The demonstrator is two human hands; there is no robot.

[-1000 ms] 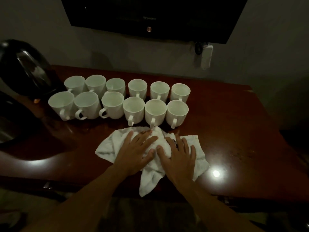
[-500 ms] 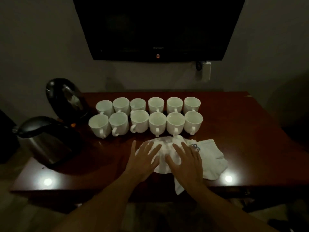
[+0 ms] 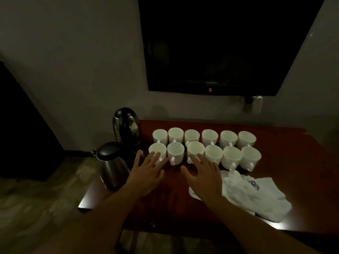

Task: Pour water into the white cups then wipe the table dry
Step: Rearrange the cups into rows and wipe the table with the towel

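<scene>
1. White cups (image 3: 212, 155): all upright, mouths up. They stand in two rows that run left-right along the table (image 3: 293, 162), parallel to its back edge. The handles that show point toward the near edge. The block sits at the back-middle of the table, just right of the kettles. Can't tell the fill level in this light.
2. Towel (image 3: 256, 195): white and crumpled, lying flat at the near right of the table, in front of the right-hand cups and apart from them. Its long axis runs roughly left-right, slanting toward the near right corner. A dark logo faces up.
3. Left hand (image 3: 146, 176): palm down, fingers straight and spread, holding nothing. The fingertips overlap the front-left cup in view; can't tell if they touch it.
4. Right hand (image 3: 203, 177): same pose, palm down, fingers splayed, nothing gripped. The fingertips reach the third front cup, contact unclear. The wrist passes over the towel's left end.
5. Both forearms come in from the near edge, and the hands are set apart side by side.
6. Counts: 12 cups (6 back, 6 front), 1 towel, 2 kettles. The steel kettle (image 3: 111, 165) is front left, with the dark kettle (image 3: 127, 127) behind it.
7. TV (image 3: 220, 43): on the wall above, screen dark.
</scene>
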